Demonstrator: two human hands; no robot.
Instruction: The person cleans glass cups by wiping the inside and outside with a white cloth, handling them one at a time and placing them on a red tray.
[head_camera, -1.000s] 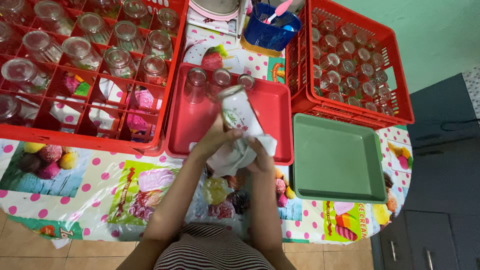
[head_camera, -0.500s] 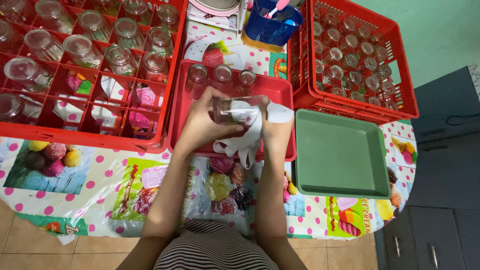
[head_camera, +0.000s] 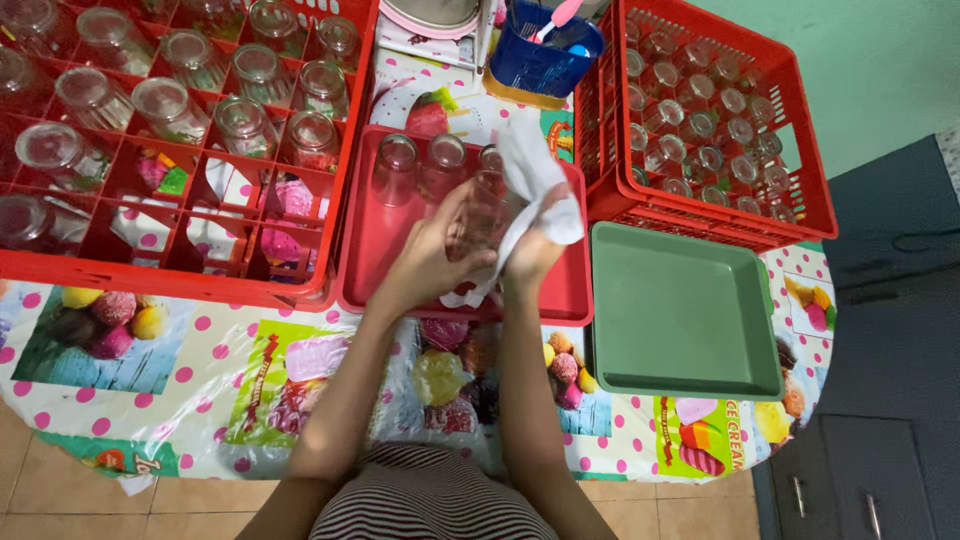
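Observation:
My left hand (head_camera: 428, 262) grips a clear drinking glass (head_camera: 483, 210) above the red tray (head_camera: 372, 240). A white cloth (head_camera: 535, 190) is bunched in my right hand (head_camera: 530, 256), which presses it against the glass's right side. Both hands hover over the tray's front half. Three upturned glasses (head_camera: 440, 162) stand in a row along the tray's far edge, just beyond the held glass.
A large red crate (head_camera: 170, 130) with several upturned glasses fills the left. Another red crate (head_camera: 700, 120) of smaller glasses stands at the right, with an empty green tray (head_camera: 680, 310) in front of it. A blue utensil holder (head_camera: 540, 50) sits at the back.
The glass has turned in my left hand, from tilted upright to lying sideways and back. My right hand has carried the cloth from under the glass up to its right side.

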